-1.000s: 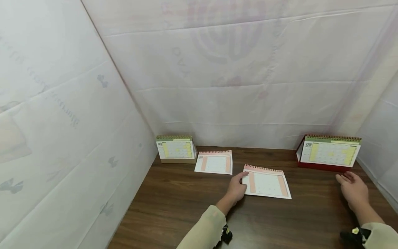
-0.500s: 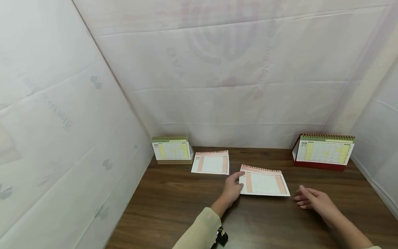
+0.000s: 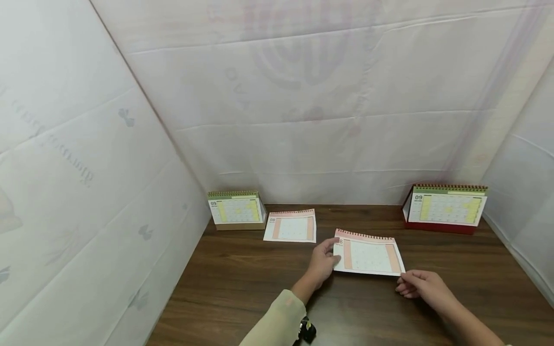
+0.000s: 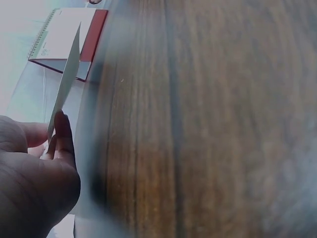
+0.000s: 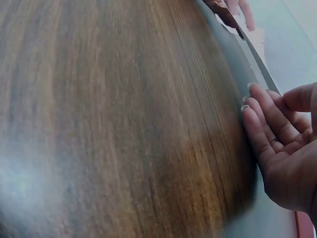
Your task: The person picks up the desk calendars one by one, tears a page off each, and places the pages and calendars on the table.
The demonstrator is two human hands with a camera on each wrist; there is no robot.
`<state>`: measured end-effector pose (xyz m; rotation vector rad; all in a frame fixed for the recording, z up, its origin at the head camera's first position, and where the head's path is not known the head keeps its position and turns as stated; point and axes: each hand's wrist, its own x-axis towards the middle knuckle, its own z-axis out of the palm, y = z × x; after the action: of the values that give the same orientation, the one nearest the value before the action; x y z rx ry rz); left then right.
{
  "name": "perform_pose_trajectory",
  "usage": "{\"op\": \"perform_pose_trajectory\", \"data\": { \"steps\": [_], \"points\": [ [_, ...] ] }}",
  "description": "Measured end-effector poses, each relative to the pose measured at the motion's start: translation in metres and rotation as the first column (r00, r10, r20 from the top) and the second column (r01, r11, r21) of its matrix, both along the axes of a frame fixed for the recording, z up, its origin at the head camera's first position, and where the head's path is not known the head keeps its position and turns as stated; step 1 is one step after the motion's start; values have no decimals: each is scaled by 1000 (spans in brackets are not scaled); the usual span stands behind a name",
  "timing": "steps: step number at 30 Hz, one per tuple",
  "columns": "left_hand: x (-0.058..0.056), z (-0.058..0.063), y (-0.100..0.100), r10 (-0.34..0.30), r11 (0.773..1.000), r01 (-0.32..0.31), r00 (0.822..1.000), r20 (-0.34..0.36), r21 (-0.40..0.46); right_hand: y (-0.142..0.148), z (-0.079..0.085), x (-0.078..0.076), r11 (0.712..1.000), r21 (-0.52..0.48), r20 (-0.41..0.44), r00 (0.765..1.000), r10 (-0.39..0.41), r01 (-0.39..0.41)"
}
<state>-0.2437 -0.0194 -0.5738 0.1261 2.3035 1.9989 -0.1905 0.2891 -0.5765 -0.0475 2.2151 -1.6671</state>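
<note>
A calendar page point(image 3: 370, 257) with pink side bands and punched holes along its top edge is held slightly above the wooden table. My left hand point(image 3: 321, 264) pinches its left edge between thumb and fingers. At the lower right corner, my right hand point(image 3: 424, 286) pinches the page between thumb and forefinger, its other fingers loosely curled below. Both wrist views show the sheet nearly edge-on: the left hand point(image 4: 39, 173) grips it at one end, and the right hand point(image 5: 290, 144) has its corner.
A similar page point(image 3: 291, 226) marked 08 lies flat on the table point(image 3: 242, 278). Behind it at left stands a desk calendar point(image 3: 237, 210) with a tan base. Another desk calendar point(image 3: 446, 209) with a red base stands at back right. White sheeting point(image 3: 303, 154) encloses the table.
My right hand has moved left from near the red-based calendar and taken hold of the page's lower right corner. The left hand keeps its grip on the left edge.
</note>
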Motion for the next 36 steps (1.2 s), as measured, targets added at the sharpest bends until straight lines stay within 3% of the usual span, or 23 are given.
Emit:
{"op": "perform_pose_trajectory", "data": {
  "steps": [9, 13, 23, 31, 36],
  "points": [
    [0, -2, -1, -96, 991, 92, 995, 40, 95, -8, -4, 0, 991, -4, 41, 991, -130, 130],
    [0, -2, 1, -109, 989, 101, 991, 74, 104, -11, -6, -1, 983, 19, 51, 982, -184, 183],
    [-5, -3, 12, 64, 987, -88, 983, 174, 136, -16, -11, -17, 965, -25, 54, 964, -260, 261],
    [-14, 4, 19, 152, 987, -161, 955, 253, 16, -21, -12, -47, 968, -8, 10, 968, -249, 249],
    [-20, 7, 23, 202, 978, -209, 937, 284, -8, -23, -11, -69, 971, -1, 17, 971, -239, 239]
  ]
}}
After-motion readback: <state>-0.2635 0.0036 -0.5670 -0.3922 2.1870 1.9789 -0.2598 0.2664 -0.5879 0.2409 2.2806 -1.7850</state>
